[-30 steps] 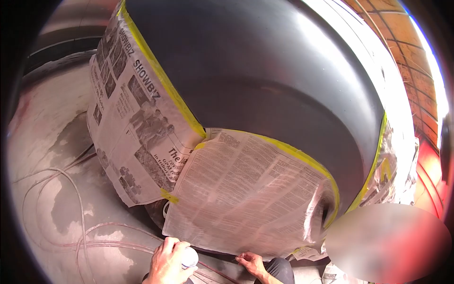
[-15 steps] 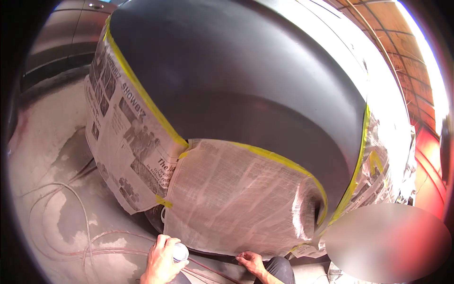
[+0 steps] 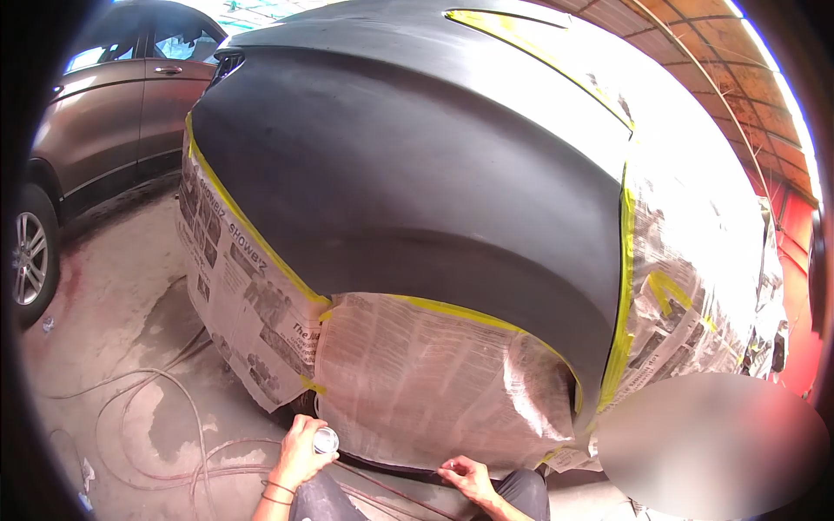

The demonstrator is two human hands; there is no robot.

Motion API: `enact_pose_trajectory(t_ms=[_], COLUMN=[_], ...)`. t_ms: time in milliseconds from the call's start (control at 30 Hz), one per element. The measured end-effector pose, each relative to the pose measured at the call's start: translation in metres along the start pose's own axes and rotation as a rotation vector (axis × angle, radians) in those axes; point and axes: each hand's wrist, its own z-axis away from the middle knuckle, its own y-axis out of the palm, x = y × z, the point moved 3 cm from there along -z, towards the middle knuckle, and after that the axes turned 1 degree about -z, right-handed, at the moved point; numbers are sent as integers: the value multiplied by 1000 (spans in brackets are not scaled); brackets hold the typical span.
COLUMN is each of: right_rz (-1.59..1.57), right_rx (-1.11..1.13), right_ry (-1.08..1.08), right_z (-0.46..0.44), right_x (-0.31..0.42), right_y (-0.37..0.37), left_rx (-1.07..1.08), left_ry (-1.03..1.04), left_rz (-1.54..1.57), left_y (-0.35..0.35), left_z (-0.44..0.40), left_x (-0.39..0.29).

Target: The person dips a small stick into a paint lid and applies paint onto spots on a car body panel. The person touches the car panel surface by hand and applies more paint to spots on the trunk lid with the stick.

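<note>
My left hand (image 3: 300,451) is wrapped round a small can (image 3: 326,440), whose pale round end faces up toward me. It hovers just in front of the lower edge of the newspaper sheet (image 3: 417,382) that covers the wheel opening. Beside my right knee, my right hand (image 3: 469,479) has its thumb and fingers pinched together; anything between them is too small to make out. Above both hands stretches the matte dark grey fender (image 3: 417,200) of a car. Yellow masking tape (image 3: 252,230) runs along the edges where newspaper meets the fender.
Hoses (image 3: 204,443) lie in loops across the stained concrete floor (image 3: 113,347) at left. A brown car (image 3: 122,104) stands beyond them. Taped newspaper (image 3: 669,313) also covers the panel at right. A blurred oval hides the lower right corner.
My view has tilted up and pulled back, so more of the fender and the brown car show. My left hand still holds the can; my right hand stays pinched near my knee.
</note>
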Motion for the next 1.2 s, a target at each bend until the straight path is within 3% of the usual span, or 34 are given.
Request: enact_pose_trajectory(t_ms=[200,333,500,700,833,1200], right_rz=[-84,-101,-222,-96,3,-101], right_rx=[131,147,120,-3,-63,-108], right_ry=[-421,-481,-311,-129,-42,-1], right_z=[20,31,37,58,67,52], right_x=[137,169,99,-17,-27,-50], right_y=[10,13,32,57,55,65], left_rx=[42,62,45,37,35,-2], left_ry=[-25,-53,-54,-47,-50,-33], left_rz=[-10,-32,-23,-42,-38,-41], left_y=[17,18,18,20,23,27], left_z=[-12,-16,-17,-18,-19,-21], left_x=[22,26,24,21,11,-5])
